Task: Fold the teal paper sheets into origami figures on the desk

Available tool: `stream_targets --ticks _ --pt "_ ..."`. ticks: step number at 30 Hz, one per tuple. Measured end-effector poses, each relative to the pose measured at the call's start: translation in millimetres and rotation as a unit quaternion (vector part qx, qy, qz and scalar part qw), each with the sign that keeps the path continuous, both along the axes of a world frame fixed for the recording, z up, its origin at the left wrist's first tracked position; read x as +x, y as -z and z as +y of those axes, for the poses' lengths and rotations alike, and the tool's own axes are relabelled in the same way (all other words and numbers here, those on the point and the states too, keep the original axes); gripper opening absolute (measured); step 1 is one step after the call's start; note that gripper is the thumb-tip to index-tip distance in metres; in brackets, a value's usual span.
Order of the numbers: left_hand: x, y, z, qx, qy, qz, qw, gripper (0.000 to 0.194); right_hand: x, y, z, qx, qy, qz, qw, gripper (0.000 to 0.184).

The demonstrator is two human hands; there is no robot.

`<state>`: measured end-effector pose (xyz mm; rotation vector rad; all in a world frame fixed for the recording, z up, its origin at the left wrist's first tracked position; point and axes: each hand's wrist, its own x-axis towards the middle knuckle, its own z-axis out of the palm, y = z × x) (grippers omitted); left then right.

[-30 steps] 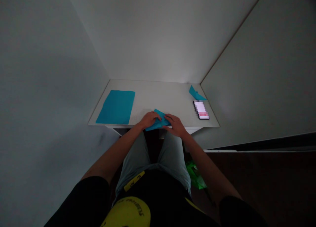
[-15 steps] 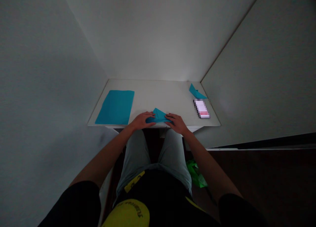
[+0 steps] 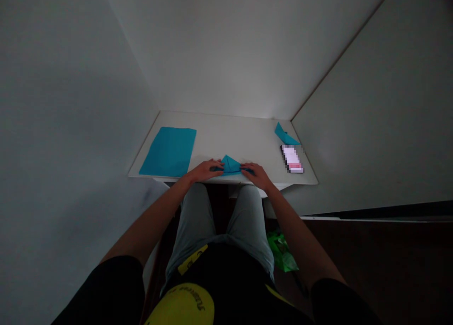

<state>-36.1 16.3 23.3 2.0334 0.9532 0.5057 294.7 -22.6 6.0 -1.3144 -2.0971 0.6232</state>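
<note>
Folded paper (image 3: pixel 231 165): on the table (image 3: pixel 237 136) near its front edge, between your hands; peak points away from you.
Left hand (image 3: pixel 205 170): fingers and thumb clamped on the paper's left end.
Right hand (image 3: pixel 257 174): fingers and thumb clamped on its right end.
Folds made: you appear to have the peak and a base band formed.
Folds left: cannot be told for this piece.
Sheet (image 3: pixel 170 150): lies flat to your left, apparently not yet folded.
Boat-like fold (image 3: pixel 285 136): at your far right corner, apparently complete.
Phone (image 3: pixel 292 159): just on its near side, screen lit.
</note>
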Motion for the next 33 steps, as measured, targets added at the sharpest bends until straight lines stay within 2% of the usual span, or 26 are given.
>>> stream_targets --ticks 6,10,13,17,20,22,26,28,31,33 --pt "-3 0.2 5 -0.007 0.012 0.001 1.000 0.037 3 5.5 5 -0.027 0.016 0.021 0.999 0.035" --pt "-3 3.9 7 0.017 0.021 0.016 0.999 0.037 4 6.0 4 -0.036 0.012 0.031 0.999 0.035" --pt "0 5.1 7 0.039 0.005 0.026 0.999 0.037 3 6.4 4 -0.027 0.013 0.025 0.999 0.037" --pt "9 1.4 3 0.096 -0.032 0.074 0.992 0.040 1 11.0 6 -0.011 0.034 -0.006 0.999 0.040" --pt "20 -3.0 -3 0.173 -0.067 0.145 0.972 0.041 1 13.6 7 0.002 0.047 -0.018 0.999 0.047" --pt "29 -3.6 -10 0.225 -0.067 0.175 0.956 0.041 -1 12.1 6 0.024 0.047 -0.027 0.998 0.050" --pt "50 5.0 -33 0.263 -0.003 0.181 0.948 0.047 -18 4.0 -8 0.080 0.090 -0.111 0.986 0.045" --pt "58 12.3 -44 0.263 -0.006 0.177 0.948 0.046 -33 2.1 -16 0.097 0.098 -0.163 0.977 0.047" --pt "61 21.5 -51 0.260 -0.029 0.163 0.951 0.054 -55 6.0 -23 0.089 0.040 -0.183 0.978 0.051" --pt "54 24.5 -48 0.256 -0.022 0.158 0.953 0.065 -63 11.1 -25 0.077 0.011 -0.176 0.981 0.052"
